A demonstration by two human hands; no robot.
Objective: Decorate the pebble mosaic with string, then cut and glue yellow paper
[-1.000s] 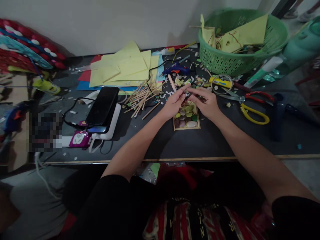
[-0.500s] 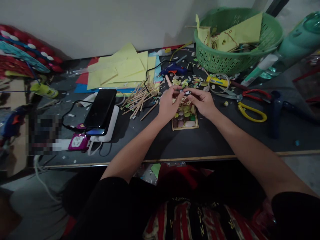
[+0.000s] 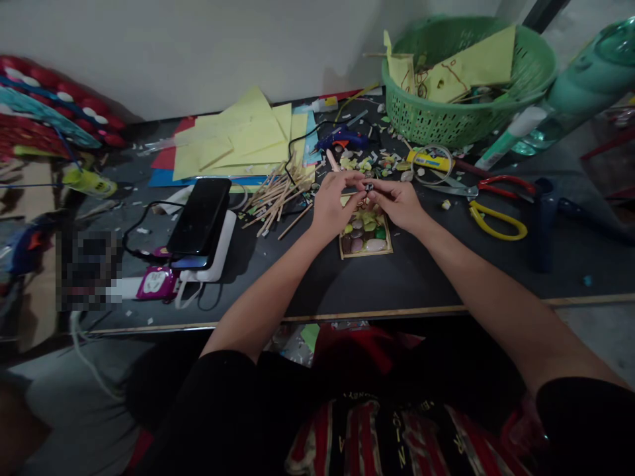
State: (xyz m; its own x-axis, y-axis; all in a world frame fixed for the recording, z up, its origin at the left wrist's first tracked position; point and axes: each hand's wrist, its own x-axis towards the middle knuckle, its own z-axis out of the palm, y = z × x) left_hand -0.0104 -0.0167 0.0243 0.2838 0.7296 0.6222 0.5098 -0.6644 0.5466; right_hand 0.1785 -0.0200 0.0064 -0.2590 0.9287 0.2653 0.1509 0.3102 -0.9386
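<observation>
Both of my hands meet above a small stick-framed picture (image 3: 366, 244) that has colored pebbles set along its near side. My left hand (image 3: 337, 203) and my right hand (image 3: 395, 201) are closed in pinches, fingertips almost touching. Between them is a tiny dark and white piece (image 3: 368, 188), too small to name. The far part of the framed picture is hidden under my fingers. Left of my hands lies a loose pile of thin wooden sticks (image 3: 278, 201). Beyond them are scattered paper scraps and small stones (image 3: 370, 162).
At the back stand a green basket (image 3: 426, 119) with yellow paper and a green bottle (image 3: 580, 92). A blue glue gun (image 3: 342, 137), scissors (image 3: 496, 228) and red-handled pliers (image 3: 506, 185) lie around. Yellow sheets (image 3: 248, 135) and a phone (image 3: 201, 215) are left; a person's leg (image 3: 74, 403) shows lower left.
My fingertips have shifted slightly around the tiny piece, which appears turned and shows less white. The whole view has moved a little; the objects on the table stay in place.
</observation>
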